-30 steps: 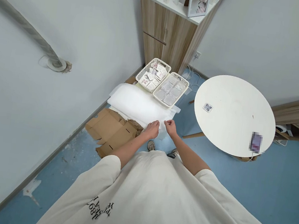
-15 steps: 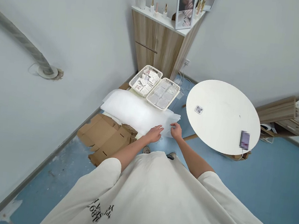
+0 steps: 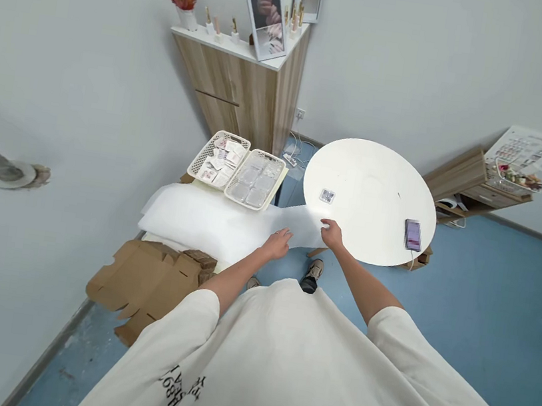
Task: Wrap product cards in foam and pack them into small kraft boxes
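Note:
A thin, translucent white sheet, looking like packing foam (image 3: 304, 226), stretches from a stack of such sheets (image 3: 198, 220) toward the round table. My right hand (image 3: 331, 235) pinches its right end, beside the table's near left edge. My left hand (image 3: 276, 244) is over the sheet's near edge at the right of the stack, fingers stretched out and slightly apart. Behind the stack are a white basket of small packets (image 3: 219, 159) and a white basket of clear plastic boxes (image 3: 255, 179).
On the round white table (image 3: 375, 177) lie a small clear case (image 3: 327, 196) and a phone with a cable (image 3: 412, 235). Flattened cardboard boxes (image 3: 149, 280) are at left. A wood-grain cabinet (image 3: 236, 90) fills the corner; a low shelf (image 3: 460, 182) stands at right.
My right hand has drawn the sheet's end rightward, away from the stack, up to the round table. The left hand stays near the stack. The view has turned right.

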Motion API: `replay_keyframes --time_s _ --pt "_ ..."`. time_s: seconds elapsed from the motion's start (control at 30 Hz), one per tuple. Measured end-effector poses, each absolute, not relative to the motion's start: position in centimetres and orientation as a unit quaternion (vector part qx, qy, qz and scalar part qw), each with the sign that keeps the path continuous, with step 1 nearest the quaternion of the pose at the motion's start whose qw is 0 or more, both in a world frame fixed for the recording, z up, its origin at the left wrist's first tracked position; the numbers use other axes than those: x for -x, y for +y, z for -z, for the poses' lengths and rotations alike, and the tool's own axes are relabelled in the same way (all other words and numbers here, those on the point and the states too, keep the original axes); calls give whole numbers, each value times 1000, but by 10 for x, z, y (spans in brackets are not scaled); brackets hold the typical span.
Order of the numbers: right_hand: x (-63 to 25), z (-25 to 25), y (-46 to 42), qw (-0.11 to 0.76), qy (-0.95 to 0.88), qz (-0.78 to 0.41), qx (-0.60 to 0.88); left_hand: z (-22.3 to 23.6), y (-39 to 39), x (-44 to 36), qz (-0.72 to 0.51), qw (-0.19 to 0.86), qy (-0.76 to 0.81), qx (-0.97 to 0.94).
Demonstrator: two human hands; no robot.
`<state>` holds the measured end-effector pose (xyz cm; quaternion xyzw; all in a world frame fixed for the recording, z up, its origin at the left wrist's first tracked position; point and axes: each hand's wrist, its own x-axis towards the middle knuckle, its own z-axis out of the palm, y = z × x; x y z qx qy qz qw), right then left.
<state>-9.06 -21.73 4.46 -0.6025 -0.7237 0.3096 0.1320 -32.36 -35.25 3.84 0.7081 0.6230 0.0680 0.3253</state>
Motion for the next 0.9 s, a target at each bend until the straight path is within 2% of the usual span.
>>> replay_keyframes --time_s 0.43,0.7,0.8,0.9 --pt "-46 -43 -29 -17 -804 -278 525 -26 -196 196 -1 373 650 -662" --pt "-95 -20 63 -106 -853 -250 445 -11 -142 130 54 392 668 -630" --pt "-103 -15 85 -112 -856 -249 440 -5 -130 115 78 396 683 -608" --pt "-106 -17 94 -60 -851 -242 463 0 -119 106 88 395 710 -577"
